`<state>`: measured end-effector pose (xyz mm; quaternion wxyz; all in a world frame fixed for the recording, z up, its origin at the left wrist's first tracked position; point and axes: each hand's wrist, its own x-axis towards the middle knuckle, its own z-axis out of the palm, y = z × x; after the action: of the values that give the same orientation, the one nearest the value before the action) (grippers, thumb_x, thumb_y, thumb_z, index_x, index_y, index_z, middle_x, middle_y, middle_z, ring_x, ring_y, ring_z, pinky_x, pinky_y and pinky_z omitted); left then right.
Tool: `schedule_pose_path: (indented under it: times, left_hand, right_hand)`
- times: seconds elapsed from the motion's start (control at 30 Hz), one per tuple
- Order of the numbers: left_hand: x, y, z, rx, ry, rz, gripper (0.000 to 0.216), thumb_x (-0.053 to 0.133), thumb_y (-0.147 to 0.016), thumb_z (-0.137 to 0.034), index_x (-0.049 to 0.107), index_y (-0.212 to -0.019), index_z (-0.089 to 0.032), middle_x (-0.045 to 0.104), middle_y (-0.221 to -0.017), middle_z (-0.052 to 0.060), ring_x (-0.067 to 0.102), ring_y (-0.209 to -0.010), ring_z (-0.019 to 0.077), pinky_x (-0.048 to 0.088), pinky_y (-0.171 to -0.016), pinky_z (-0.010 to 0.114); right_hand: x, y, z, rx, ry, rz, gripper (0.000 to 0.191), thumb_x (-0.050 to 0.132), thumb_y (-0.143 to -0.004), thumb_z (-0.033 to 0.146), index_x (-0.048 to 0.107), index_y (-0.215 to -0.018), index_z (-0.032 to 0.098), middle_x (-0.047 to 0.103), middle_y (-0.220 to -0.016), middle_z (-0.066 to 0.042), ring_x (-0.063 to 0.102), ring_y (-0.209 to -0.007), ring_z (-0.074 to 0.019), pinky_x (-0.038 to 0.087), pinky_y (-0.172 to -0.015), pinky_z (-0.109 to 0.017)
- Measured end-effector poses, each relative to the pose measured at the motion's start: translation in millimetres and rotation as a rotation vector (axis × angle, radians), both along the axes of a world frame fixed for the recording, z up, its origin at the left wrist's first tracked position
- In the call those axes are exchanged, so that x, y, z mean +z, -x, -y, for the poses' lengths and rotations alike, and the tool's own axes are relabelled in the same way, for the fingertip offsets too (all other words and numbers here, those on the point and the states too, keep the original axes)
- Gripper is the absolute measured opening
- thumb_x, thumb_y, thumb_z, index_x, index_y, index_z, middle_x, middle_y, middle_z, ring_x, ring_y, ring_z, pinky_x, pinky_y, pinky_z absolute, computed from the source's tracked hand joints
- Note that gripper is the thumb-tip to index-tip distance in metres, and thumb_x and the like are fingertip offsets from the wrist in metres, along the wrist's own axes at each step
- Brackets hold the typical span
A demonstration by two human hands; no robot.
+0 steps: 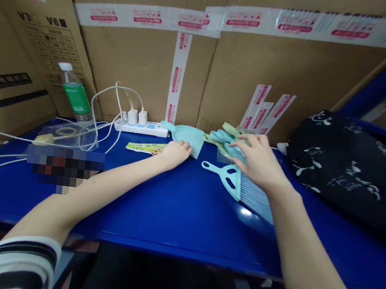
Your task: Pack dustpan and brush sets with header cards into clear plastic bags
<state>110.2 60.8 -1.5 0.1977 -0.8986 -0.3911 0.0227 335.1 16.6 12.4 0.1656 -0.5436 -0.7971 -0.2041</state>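
Brush (238, 188) apart from table edge (152, 247)

The bench (156, 210) is deep blue. Its back edge carries a white power strip (148, 130), a pale aqua dustpan (190, 135), and light-green and aqua handles (222, 138); nearer the front edge, the hand broom (231, 177) is aqua with greyish-blue bristles (255, 200). Toward the back left corner, the bottle (74, 91) has a green label (77, 100) and white cap (65, 67). Along the right edge, black fabric (348, 166) bears white line patterns.
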Motion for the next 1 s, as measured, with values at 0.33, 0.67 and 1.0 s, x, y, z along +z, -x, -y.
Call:
schedule_pose_path:
  times: [0.33, 0.67, 1.0]
  left_hand:
    - [6.8, 7.3, 14.8, -0.080, -0.024, -0.086, 0.028, 0.040, -0.089, -0.002, 0.063, -0.102, -0.011, 0.064, -0.090, 0.015, 0.065, -0.083, 0.0229, 0.049, -0.064, 0.031]
    - [-3.4, 48.8, 84.5, -0.184, -0.040, -0.209, 0.029, 0.037, -0.089, 0.001, 0.059, -0.100, -0.014, 0.061, -0.085, 0.008, 0.063, -0.077, 0.0184, 0.049, -0.057, 0.026]
    - [-28.2, 43.3, 111.5, -0.558, -0.177, 0.075, 0.025, 0.035, -0.092, -0.005, 0.058, -0.099, -0.010, 0.058, -0.074, 0.004, 0.057, -0.060, 0.0142, 0.044, -0.045, 0.025]
  right_hand:
    - [-16.1, 27.0, 0.6, 0.079, 0.340, 0.123, 0.026, 0.059, -0.081, 0.027, 0.069, -0.102, 0.017, 0.071, -0.095, -0.013, 0.062, -0.095, -0.0302, 0.052, -0.077, -0.041]
    - [-15.2, 35.5, -0.6, 0.075, 0.377, 0.121, 0.019, 0.048, -0.083, 0.017, 0.066, -0.089, 0.016, 0.068, -0.092, -0.015, 0.062, -0.093, -0.0310, 0.049, -0.081, -0.042]
    - [-13.9, 66.8, 16.7, 0.288, 0.258, 0.001, 0.024, 0.044, -0.088, 0.020, 0.061, -0.104, 0.017, 0.064, -0.096, -0.010, 0.064, -0.082, -0.0235, 0.050, -0.073, -0.035]
